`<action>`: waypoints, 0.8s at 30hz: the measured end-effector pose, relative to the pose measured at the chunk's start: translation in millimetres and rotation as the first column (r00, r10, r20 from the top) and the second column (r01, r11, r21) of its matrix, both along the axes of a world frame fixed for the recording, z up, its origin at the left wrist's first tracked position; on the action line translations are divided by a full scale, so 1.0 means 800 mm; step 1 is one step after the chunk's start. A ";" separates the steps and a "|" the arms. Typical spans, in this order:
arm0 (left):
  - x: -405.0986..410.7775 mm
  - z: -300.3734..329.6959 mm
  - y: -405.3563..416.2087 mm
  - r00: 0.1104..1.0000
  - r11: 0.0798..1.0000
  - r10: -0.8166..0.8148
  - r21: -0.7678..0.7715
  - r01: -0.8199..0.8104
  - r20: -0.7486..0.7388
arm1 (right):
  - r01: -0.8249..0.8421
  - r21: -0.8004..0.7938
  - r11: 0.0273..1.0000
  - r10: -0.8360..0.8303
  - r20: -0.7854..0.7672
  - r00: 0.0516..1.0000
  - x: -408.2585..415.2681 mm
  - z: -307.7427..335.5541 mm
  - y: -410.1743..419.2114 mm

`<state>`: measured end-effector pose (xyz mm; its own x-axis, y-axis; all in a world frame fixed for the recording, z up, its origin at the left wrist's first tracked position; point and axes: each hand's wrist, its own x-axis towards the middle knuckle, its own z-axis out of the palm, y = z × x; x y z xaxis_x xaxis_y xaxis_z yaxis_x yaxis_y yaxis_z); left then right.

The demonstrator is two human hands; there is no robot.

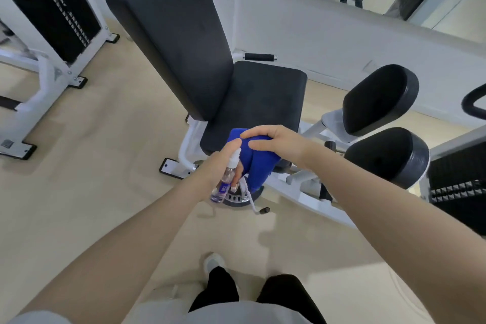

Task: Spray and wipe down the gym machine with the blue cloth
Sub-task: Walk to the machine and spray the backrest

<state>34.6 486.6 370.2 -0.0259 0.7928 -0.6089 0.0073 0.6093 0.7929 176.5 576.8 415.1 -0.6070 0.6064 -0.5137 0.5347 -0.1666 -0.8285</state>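
Near the centre of the frame, the left hand (219, 168) has its grip closed around a small clear plastic spray bottle (225, 180) with a white pump top and purple liquid at the bottom. The bottle's long axis runs nearly upright in the picture, tilted a little so the white nozzle end lies up and to the right of the base, and the index finger rests on top of the pump. The nozzle faces the blue cloth (256, 166), which sits just to the right of the bottle, touching or almost touching it. The right hand (273, 142) comes in from the right of the frame and its grip is closed over the top of the cloth, thumb in front and fingers curled over the upper fold; the cloth hangs down below the hand in a bunched drape, longer than it is wide, its lower end pointing to the bottom of the frame. Both hands hover in front of the near edge of the black padded seat (263, 102) of the white-framed gym machine (310, 192). The tall black padded backrest (171, 31) rises to the upper left of the seat, and two rounded black leg pads (381, 97) stand at the right of the frame. The light wooden floor (92, 152) lies beneath.
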 end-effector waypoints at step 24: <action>-0.108 0.046 0.232 0.468 0.949 0.294 0.194 -0.250 -0.833 | 0.320 0.273 0.907 -0.358 0.098 0.929 -0.115 -0.044 0.274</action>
<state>-51.5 672.3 407.1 -0.7263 0.6731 -0.1395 0.5234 0.6731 0.5224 84.8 796.3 379.7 -0.2736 0.8813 -0.3853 0.5978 -0.1581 -0.7859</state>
